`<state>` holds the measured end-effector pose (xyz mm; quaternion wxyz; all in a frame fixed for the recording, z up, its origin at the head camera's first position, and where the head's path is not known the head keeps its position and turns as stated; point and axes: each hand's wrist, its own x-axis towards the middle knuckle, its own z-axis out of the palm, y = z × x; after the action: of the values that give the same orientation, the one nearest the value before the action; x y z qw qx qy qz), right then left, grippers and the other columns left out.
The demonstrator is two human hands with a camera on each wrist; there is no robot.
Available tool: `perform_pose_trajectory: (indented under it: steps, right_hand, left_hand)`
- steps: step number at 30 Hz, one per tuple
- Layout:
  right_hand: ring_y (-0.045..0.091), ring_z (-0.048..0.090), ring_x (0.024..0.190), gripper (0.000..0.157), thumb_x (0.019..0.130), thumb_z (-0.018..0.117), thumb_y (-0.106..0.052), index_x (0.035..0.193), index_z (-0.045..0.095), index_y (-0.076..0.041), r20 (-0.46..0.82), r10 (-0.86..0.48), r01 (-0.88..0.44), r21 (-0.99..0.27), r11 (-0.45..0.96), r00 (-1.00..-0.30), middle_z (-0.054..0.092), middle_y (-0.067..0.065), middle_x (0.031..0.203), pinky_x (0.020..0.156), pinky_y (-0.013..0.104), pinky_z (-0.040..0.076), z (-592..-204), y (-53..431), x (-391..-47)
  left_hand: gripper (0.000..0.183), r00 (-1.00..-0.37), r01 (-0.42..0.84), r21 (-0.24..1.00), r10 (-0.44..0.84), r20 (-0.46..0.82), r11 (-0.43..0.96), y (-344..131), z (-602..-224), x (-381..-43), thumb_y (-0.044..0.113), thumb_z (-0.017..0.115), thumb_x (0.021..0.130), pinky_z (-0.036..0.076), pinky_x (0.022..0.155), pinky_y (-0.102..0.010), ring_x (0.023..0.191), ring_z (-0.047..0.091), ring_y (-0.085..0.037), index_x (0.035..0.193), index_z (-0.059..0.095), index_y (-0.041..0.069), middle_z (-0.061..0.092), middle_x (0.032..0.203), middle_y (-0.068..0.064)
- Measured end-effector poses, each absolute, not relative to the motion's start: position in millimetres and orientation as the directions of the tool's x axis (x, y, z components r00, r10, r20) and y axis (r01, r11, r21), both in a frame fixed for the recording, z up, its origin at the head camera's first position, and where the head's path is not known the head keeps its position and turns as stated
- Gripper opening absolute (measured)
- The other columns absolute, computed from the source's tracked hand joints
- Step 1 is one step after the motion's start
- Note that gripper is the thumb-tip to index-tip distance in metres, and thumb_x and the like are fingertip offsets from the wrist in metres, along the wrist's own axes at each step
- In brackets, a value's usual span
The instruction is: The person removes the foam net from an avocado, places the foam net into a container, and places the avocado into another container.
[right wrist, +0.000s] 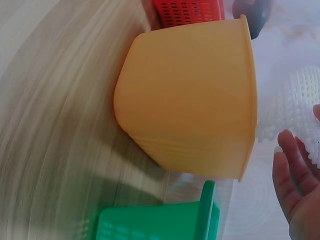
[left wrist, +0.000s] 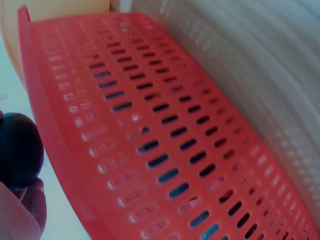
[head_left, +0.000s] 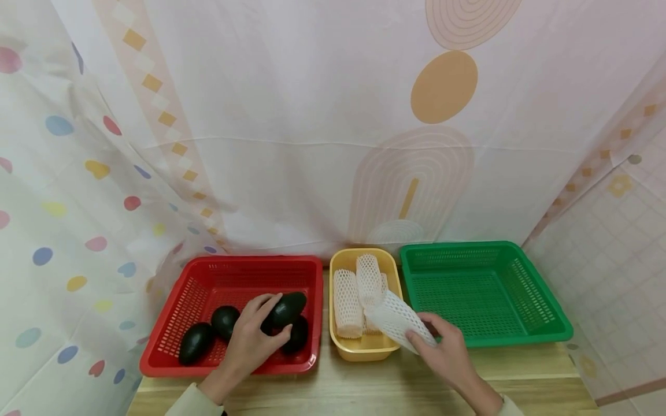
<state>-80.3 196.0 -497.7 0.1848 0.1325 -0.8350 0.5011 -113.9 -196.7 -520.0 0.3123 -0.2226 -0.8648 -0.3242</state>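
Note:
My left hand (head_left: 253, 334) grips a dark green avocado (head_left: 289, 308) between thumb and fingers, over the right part of the red basket (head_left: 151, 346). In the left wrist view that avocado (left wrist: 19, 150) shows beside the basket's rim. Several other avocados (head_left: 196, 343) lie in the basket. With thumb and fingers my right hand (head_left: 442, 346) holds a white foam net sleeve (head_left: 398, 319), tilted over the front right of the yellow bin (head_left: 364, 353). The right wrist view shows the sleeve (right wrist: 295, 110) at its right edge. More foam net sleeves (head_left: 347, 303) stand in the bin.
A green basket (head_left: 484, 294) sits to the right of the yellow bin, with nothing seen inside. All three containers stand on a wooden table (head_left: 359, 390). Behind them hangs a patterned cloth (head_left: 291, 190), and a dotted cloth (head_left: 73, 242) hangs at the left.

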Motion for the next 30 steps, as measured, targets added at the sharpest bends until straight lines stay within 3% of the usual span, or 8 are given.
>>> perform_pose_trajectory:
  steps: [3, 6, 9, 21, 30]
  right_hand:
    - [0.006, 0.068, 0.081, 0.028, 0.082, 0.086, 0.0, 0.107, 0.076, -0.007, 0.401, -0.003, -0.36, -0.82, 0.444, -0.916, 0.077, 0.003, 0.096, 0.065, 0.029, 0.058, -496.5, 192.9, -83.2]
    - [0.006, 0.068, 0.08, 0.026, 0.083, 0.086, -0.001, 0.107, 0.076, -0.007, 0.355, 0.021, -0.316, -0.856, 0.408, -0.935, 0.077, 0.002, 0.095, 0.065, 0.028, 0.057, -494.6, 189.3, -86.0]
    - [0.008, 0.068, 0.079, 0.026, 0.084, 0.086, -0.003, 0.108, 0.076, -0.006, 0.311, 0.037, -0.273, -0.882, 0.385, -0.95, 0.076, 0.002, 0.094, 0.065, 0.027, 0.057, -492.4, 185.8, -89.0]
    - [0.012, 0.066, 0.075, 0.025, 0.087, 0.084, -0.007, 0.11, 0.075, -0.005, 0.242, 0.05, -0.208, -0.909, 0.362, -0.969, 0.073, 0.004, 0.088, 0.063, 0.028, 0.056, -494.0, 177.2, -100.9]
    - [0.013, 0.066, 0.079, 0.026, 0.089, 0.084, -0.011, 0.112, 0.074, -0.006, 0.252, 0.033, -0.221, -0.898, 0.379, -0.967, 0.074, 0.006, 0.093, 0.064, 0.027, 0.056, -495.8, 170.9, -109.8]
  left_hand:
    - [0.066, -0.749, 0.527, 0.441, 0.152, 0.645, 0.727, -200.1, -519.5, -120.4, 0.012, 0.093, 0.069, 0.049, 0.094, -0.015, 0.108, 0.065, -0.025, 0.131, 0.071, 0.005, 0.067, 0.123, -0.012]
    - [0.063, -0.804, 0.461, 0.481, 0.123, 0.581, 0.746, -203.1, -519.1, -126.4, 0.014, 0.093, 0.07, 0.058, 0.088, -0.033, 0.108, 0.065, -0.027, 0.128, 0.071, 0.004, 0.066, 0.122, -0.014]
    - [0.061, -0.847, 0.412, 0.518, 0.106, 0.521, 0.75, -205.8, -518.3, -132.1, 0.014, 0.092, 0.072, 0.059, 0.085, -0.051, 0.108, 0.066, -0.032, 0.128, 0.07, 0.001, 0.066, 0.123, -0.017]
    - [0.06, -0.947, 0.261, 0.578, 0.09, 0.307, 0.773, -214.5, -523.2, -151.0, 0.019, 0.087, 0.082, 0.055, 0.094, -0.058, 0.114, 0.062, -0.038, 0.135, 0.065, 0.001, 0.064, 0.129, -0.02]
    - [0.063, -0.965, 0.235, 0.541, 0.125, 0.232, 0.808, -215.1, -530.0, -166.4, 0.017, 0.086, 0.084, 0.053, 0.098, -0.058, 0.113, 0.063, -0.041, 0.138, 0.062, -0.004, 0.063, 0.129, -0.025]
